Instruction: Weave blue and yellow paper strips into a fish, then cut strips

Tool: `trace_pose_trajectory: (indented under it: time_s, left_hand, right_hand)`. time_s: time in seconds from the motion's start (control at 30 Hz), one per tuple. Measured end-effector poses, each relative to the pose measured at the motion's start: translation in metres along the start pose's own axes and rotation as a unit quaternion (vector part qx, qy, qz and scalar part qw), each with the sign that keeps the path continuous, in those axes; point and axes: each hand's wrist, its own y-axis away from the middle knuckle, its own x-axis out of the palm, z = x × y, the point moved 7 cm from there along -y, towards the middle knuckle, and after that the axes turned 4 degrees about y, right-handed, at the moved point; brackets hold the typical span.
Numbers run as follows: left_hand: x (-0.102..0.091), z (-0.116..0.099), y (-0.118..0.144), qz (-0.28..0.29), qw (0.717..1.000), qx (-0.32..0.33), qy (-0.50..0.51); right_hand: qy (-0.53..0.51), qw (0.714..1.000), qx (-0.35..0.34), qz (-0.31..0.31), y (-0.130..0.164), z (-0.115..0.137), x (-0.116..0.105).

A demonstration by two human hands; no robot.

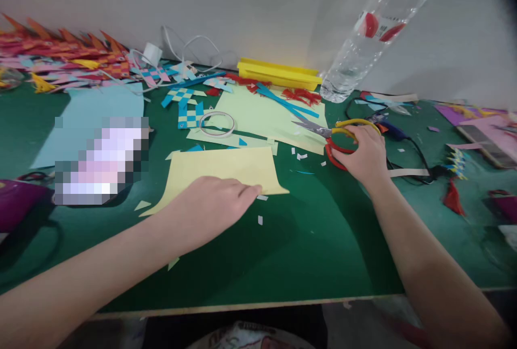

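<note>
My left hand [214, 206] pinches the near edge of a pale yellow sheet of paper [222, 168], which bows up off the green table. On the right, my right hand [365, 158] grips a pair of scissors [313, 128] with one yellow and one red handle loop. The blades point left over a larger light green sheet [278, 120] and look slightly parted. Small white paper scraps [299, 156] lie between the two hands. A roll of tape [217, 124] lies behind the yellow sheet, close to a blue-and-yellow woven paper piece [189, 114].
A clear plastic bottle [363, 53] stands at the back right, near a folded yellow paper strip [278, 73]. To the left are a blurred-out phone [103, 160], a light blue sheet [97, 106] and a pile of woven paper pieces [81, 53]. Cables [416, 147] run along the right.
</note>
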Motion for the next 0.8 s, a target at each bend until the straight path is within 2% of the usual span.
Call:
trace_pose_trajectory:
  time_s: [0.03,0.07,0.1,0.2,0.23,0.3,0.4,0.47,0.5,0.67,0.73,0.8]
  left_hand:
    - [-0.009,0.007,0.001,-0.014,1.0,-0.02,-0.015]
    - [-0.023,0.014,0.003,-0.054,0.997,-0.035,-0.036]
    - [-0.041,0.023,0.007,-0.118,0.988,-0.068,-0.07]
    - [-0.087,0.044,0.026,-0.294,0.925,-0.172,-0.17]
    - [-0.096,0.047,0.032,-0.337,0.908,-0.179,-0.171]
    - [-0.104,0.048,0.036,-0.374,0.9,-0.167,-0.152]
    - [-0.092,0.03,0.027,-0.359,0.918,-0.071,-0.152]
    - [-0.07,0.013,0.016,-0.305,0.939,0.001,-0.156]
    - [-0.058,0.008,0.012,-0.284,0.946,0.014,-0.158]
    - [-0.002,0.0,-0.002,-0.174,0.979,0.027,-0.097]
    - [0.004,0.005,-0.002,-0.156,0.984,0.026,-0.079]
    - [-0.007,0.021,0.0,-0.175,0.982,-0.018,-0.068]
  right_hand:
    - [0.0,1.0,-0.002,-0.007,0.0,-0.001,0.0]
    - [0.0,1.0,-0.003,-0.012,0.0,-0.002,0.0]
    - [-0.002,1.0,-0.003,-0.015,0.0,-0.002,0.0]
    - [-0.005,1.0,0.001,-0.012,-0.001,-0.003,0.001]
    - [-0.006,1.0,0.002,-0.01,-0.001,-0.003,0.001]
    - [-0.008,1.0,0.005,-0.008,-0.001,-0.003,0.0]
    - [-0.011,1.0,0.007,-0.009,-0.001,-0.004,0.0]
    - [-0.011,1.0,0.01,-0.008,0.0,-0.005,0.001]
    - [-0.011,1.0,0.012,-0.007,0.0,-0.006,0.002]
    - [-0.009,1.0,0.005,-0.014,0.0,-0.006,0.003]
    - [-0.005,1.0,-0.001,-0.016,0.0,-0.004,0.002]
    - [0.0,1.0,-0.005,-0.011,0.0,-0.002,0.002]
